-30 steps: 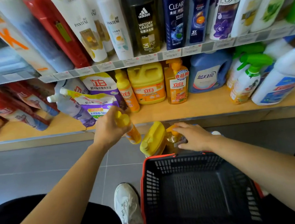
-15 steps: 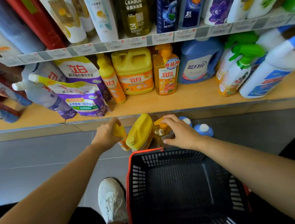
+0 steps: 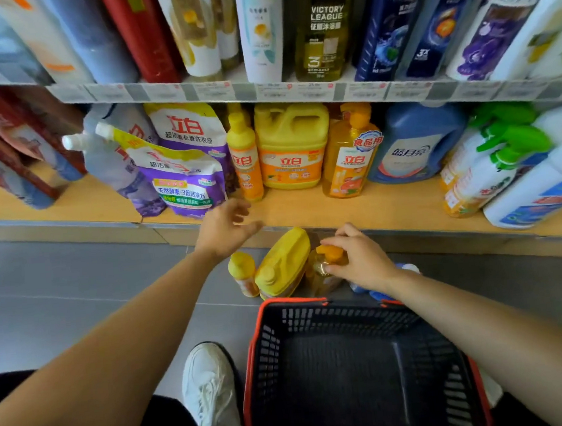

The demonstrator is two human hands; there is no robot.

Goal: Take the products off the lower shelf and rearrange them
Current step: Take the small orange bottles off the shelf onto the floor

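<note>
On the floor below the lower shelf, the right hand grips the cap of an orange pump bottle beside a yellow jug. The left hand hovers spread and empty at the shelf edge. Best to stand the bottle upright and steady before letting go.

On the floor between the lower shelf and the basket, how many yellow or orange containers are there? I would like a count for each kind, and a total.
Slim yellow-capped bottle: 1
Yellow jug: 1
Orange pump bottle, gripped by the right hand: 1
Total: 3
</note>
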